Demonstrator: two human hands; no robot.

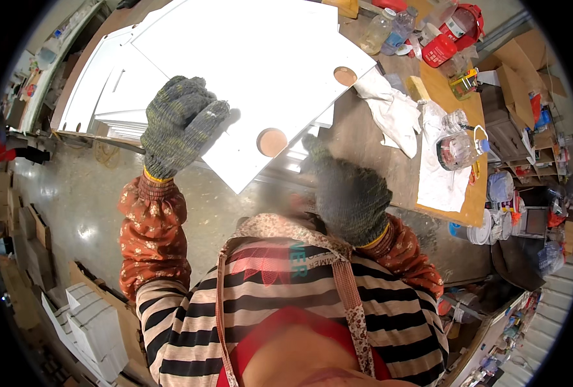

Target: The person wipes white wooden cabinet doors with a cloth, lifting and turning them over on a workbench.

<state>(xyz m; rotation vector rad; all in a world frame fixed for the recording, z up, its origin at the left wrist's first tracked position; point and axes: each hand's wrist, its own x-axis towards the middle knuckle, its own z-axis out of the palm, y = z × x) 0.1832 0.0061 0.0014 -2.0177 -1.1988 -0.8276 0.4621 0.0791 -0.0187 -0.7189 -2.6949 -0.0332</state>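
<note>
A white panel (280, 71) with two round holes lies on a stack of white boards on the bench, one corner pointing toward me. My left hand (180, 126), in a dark grey knit glove, is at the panel's left side, thumb toward its surface. Its fingers are curled in, and anything inside them is hidden. Near the panel's right edge is my right hand (351, 193), gloved alike. One finger points up toward the edge; the others are hidden or blurred, so its grip is unclear.
A white cloth (389, 109) lies on the bench right of the panel. Beyond it stand a red bottle (438, 50), clear bottles (378, 31) and a jar of dark liquid (457, 151) on white paper. White boxes (93, 322) are stacked on the floor at lower left.
</note>
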